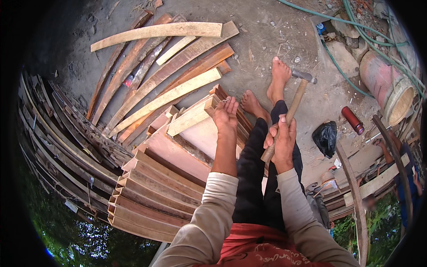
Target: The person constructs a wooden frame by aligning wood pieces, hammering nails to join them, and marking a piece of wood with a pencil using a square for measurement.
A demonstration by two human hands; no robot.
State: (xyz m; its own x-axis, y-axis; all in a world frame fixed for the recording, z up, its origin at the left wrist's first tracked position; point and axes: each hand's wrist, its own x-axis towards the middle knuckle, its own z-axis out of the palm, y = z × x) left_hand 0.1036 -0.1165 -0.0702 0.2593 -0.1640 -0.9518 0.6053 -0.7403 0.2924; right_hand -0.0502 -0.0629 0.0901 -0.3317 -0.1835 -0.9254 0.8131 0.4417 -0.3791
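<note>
The right hand [282, 139] is closed around the hammer [297, 99], its head ahead of the grip and a short handle end behind. The left hand [225, 119] is half curled; a thin thing, perhaps a nail [226, 100], shows at its fingertips, how firmly held I cannot tell. The pale block [191, 121] lies just left of this hand. It would be good to keep the nail straight, tap lightly first, then move the fingers away before stronger blows.
</note>
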